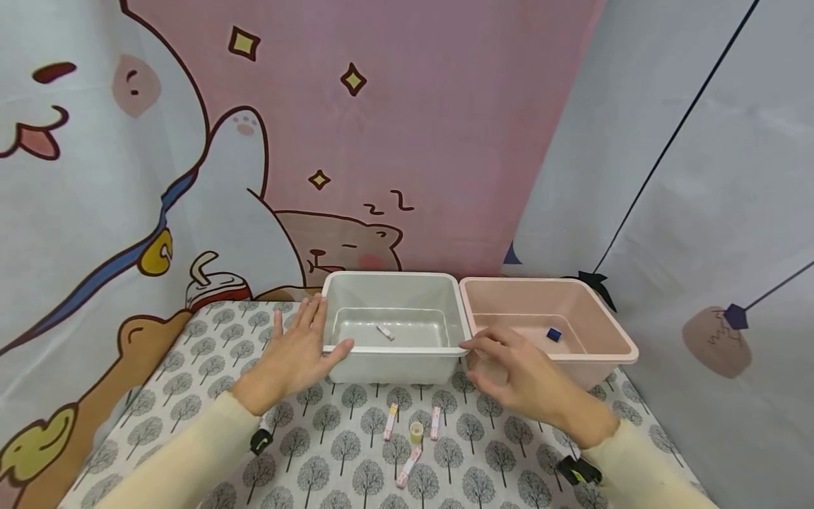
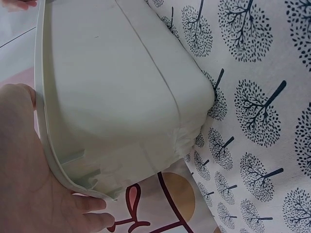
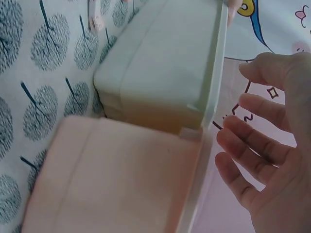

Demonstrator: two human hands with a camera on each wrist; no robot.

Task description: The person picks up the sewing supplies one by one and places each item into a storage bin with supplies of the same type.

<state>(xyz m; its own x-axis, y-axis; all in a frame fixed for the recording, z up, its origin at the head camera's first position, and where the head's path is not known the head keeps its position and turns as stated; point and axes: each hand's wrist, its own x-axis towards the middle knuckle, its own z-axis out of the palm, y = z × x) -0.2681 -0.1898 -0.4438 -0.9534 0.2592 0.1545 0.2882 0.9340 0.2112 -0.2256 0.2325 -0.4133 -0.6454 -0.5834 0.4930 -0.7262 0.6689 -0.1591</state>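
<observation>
A white plastic bin (image 1: 388, 366) stands on the patterned cloth, with a pink bin (image 1: 594, 369) right beside it on the right. My left hand (image 1: 294, 360) rests on the white bin's left front corner; its fingers lie straight along the left side and the thumb reaches over the front rim. In the left wrist view that palm lies against the rim (image 2: 42, 111). Over the spot where the two bins meet, my right hand (image 1: 531, 371) holds nothing, its fingers loosely bent and apart in the right wrist view.
Inside the white bin lies a small whitish stick (image 1: 385, 331); the pink bin contains a small dark blue block (image 1: 554, 334). In front, several slim pink-and-white pieces (image 1: 409, 466) lie around a small yellowish round item (image 1: 416, 432). A cartoon-printed curtain (image 1: 445, 141) hangs behind.
</observation>
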